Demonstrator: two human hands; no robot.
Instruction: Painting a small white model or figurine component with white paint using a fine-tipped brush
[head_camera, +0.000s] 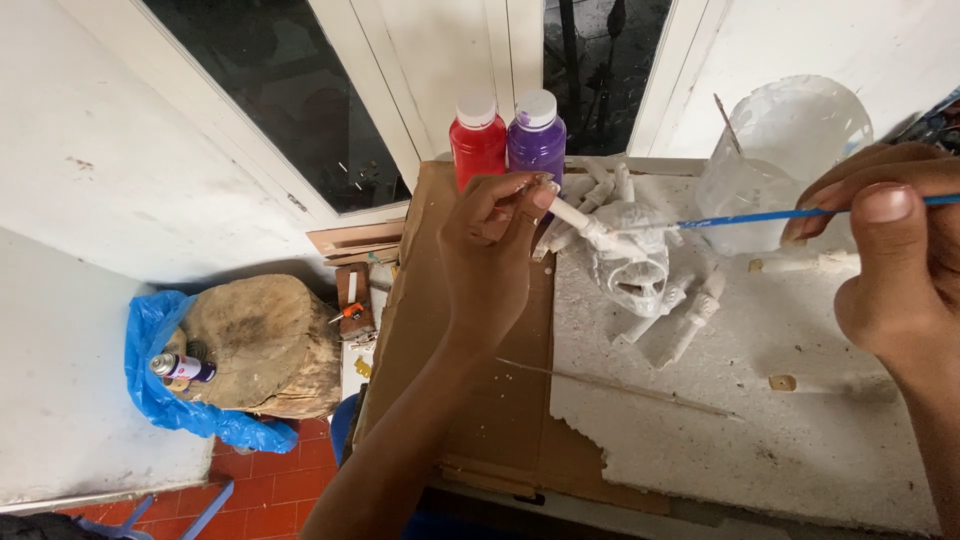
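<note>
Left hand (490, 255) pinching a limb of the white plaster skull-faced figure (630, 262), right hand (895, 265) gripping a thin blue-handled paintbrush (770, 216), bristles touching the figure's top

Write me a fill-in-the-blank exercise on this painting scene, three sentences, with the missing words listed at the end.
1. The right hand holds a thin paintbrush with a ____ handle.
2. The left hand grips a limb of the white sculpted ____ figure.
3. Beside the red plastic paint bottle stands a ____ one with the same white cap.

Missing words: blue; skull; purple
</note>
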